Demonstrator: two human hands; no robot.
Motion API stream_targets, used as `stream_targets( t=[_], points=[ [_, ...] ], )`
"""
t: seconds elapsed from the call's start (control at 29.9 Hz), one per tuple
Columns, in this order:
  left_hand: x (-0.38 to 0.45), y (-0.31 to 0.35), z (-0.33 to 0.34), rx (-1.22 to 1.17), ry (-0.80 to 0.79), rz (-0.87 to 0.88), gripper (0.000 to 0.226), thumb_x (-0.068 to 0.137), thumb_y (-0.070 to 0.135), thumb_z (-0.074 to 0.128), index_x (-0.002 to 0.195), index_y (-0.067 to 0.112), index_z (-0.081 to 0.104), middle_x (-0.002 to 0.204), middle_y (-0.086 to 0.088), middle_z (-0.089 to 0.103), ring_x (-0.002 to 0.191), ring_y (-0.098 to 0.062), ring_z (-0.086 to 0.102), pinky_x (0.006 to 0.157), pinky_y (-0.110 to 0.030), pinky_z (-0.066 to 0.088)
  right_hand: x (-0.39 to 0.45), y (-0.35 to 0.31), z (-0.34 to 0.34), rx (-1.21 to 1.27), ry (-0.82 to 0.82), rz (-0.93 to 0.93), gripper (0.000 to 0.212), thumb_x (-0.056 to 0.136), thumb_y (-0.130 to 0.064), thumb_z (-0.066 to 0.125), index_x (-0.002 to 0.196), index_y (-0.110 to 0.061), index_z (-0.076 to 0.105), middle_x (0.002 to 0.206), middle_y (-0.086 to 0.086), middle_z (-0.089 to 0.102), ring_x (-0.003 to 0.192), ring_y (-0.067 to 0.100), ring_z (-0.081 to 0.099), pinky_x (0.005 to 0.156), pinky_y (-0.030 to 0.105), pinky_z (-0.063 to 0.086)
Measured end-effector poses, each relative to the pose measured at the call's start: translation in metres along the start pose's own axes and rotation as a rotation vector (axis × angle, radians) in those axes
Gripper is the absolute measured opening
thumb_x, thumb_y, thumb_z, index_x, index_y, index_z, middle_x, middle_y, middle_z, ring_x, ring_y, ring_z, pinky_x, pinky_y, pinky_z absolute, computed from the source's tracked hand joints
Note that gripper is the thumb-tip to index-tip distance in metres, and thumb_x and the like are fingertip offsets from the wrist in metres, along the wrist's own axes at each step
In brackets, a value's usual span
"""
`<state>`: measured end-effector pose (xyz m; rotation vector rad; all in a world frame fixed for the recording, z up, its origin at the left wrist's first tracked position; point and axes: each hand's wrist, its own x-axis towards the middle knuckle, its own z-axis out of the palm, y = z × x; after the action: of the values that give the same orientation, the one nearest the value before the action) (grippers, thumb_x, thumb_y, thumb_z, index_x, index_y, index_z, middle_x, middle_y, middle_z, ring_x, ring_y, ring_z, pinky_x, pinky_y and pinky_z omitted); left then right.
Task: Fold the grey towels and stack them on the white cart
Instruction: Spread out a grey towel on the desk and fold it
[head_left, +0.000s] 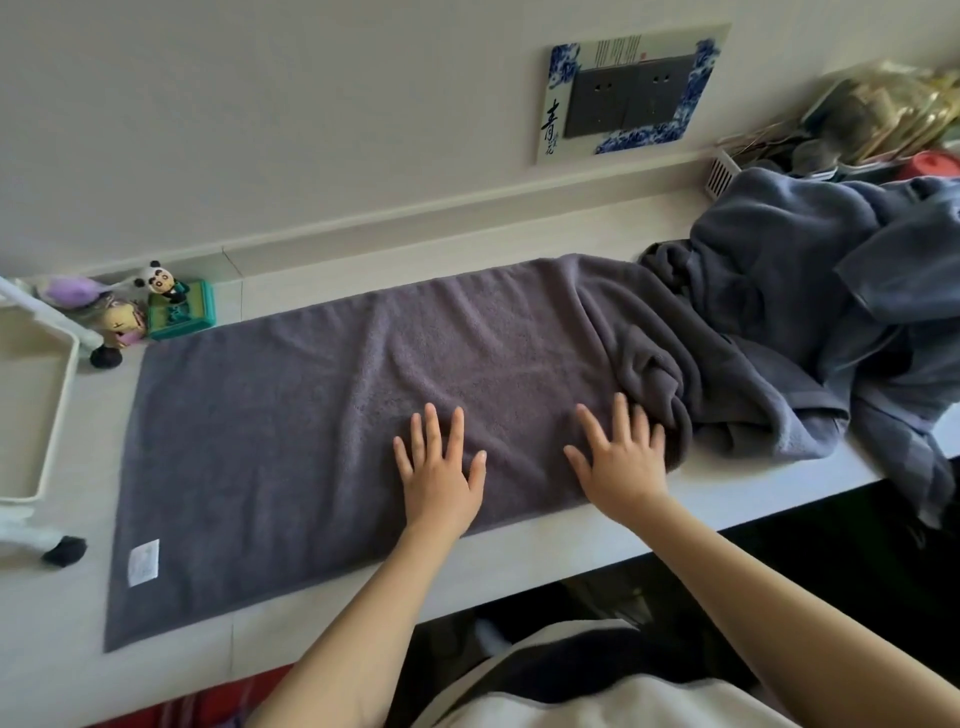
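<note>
Left of the flat hands (441, 467), the spread towel (260, 441) lay unobstructed; the heaped towels (805, 322) crowded close on their right.

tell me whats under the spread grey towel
The grey towel lies flat on the white counter, both hands pressing on it. Anything beneath it is covered and cannot be seen.

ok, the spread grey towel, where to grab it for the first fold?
Probably the two left corners of the grey towel, near the label. That end lies flat and free on the counter; the right end is bunched against the towel pile. Come from the left, pinch, carry rightward.
</note>
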<state>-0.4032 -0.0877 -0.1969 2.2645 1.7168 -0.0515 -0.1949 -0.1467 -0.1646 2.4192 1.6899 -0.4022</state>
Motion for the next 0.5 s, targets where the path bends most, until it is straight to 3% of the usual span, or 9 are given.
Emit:
stream_targets(
  t=[0.07, 0.13, 0.33, 0.4, 0.5],
  points=[
    [0.003, -0.002, 0.002, 0.022, 0.000, 0.005, 0.080, 0.079, 0.061, -0.006, 0.151, 0.027, 0.001, 0.159, -0.010, -0.005, 0.146, -0.031, -0.008, 0.113, -0.051, -0.011, -0.003, -0.004, 0.013, -0.021, -0.041, -0.121, 0.071, 0.082, -0.069, -0.007, 0.148, -0.040, -0.006, 0.158, 0.006, -0.013, 0.144, 0.032, -0.013, 0.116, 0.049, -0.005],
    [0.004, -0.003, 0.004, 0.055, -0.016, 0.024, 0.081, 0.078, 0.061, -0.007, 0.151, 0.027, 0.001, 0.159, -0.010, -0.005, 0.145, -0.032, -0.008, 0.113, -0.053, -0.010, -0.003, 0.002, 0.022, 0.007, -0.119, -0.091, 0.065, 0.086, -0.068, -0.001, 0.145, -0.043, -0.015, 0.156, -0.001, -0.021, 0.142, 0.026, -0.023, 0.115, 0.050, -0.012],
    [0.002, 0.013, 0.004, 0.059, -0.015, 0.058, 0.079, 0.079, 0.060, -0.008, 0.151, 0.027, 0.002, 0.159, -0.011, -0.005, 0.146, -0.030, -0.007, 0.113, -0.052, -0.011, -0.005, 0.009, 0.021, 0.036, -0.162, 0.039, 0.065, 0.090, -0.066, 0.007, 0.144, -0.041, -0.020, 0.155, 0.000, -0.025, 0.141, 0.028, -0.025, 0.111, 0.055, -0.013],
    [0.001, 0.018, 0.004, 0.051, -0.017, 0.066, 0.080, 0.079, 0.060, -0.008, 0.151, 0.026, 0.002, 0.159, -0.011, -0.007, 0.146, -0.029, -0.008, 0.113, -0.051, -0.011, -0.006, 0.006, 0.016, 0.057, -0.139, 0.016, 0.063, 0.093, -0.062, 0.011, 0.147, -0.038, -0.012, 0.157, 0.000, -0.018, 0.143, 0.027, -0.021, 0.113, 0.053, -0.011],
    [0.008, 0.031, -0.001, 0.010, -0.020, 0.102, 0.080, 0.079, 0.060, -0.007, 0.151, 0.025, 0.004, 0.159, -0.011, -0.008, 0.146, -0.027, -0.009, 0.114, -0.049, -0.012, -0.009, 0.009, 0.010, 0.051, 0.063, -0.082, 0.058, 0.098, -0.053, 0.015, 0.150, -0.030, 0.016, 0.159, 0.002, 0.011, 0.146, 0.024, 0.003, 0.117, 0.044, 0.002]
  ],
)
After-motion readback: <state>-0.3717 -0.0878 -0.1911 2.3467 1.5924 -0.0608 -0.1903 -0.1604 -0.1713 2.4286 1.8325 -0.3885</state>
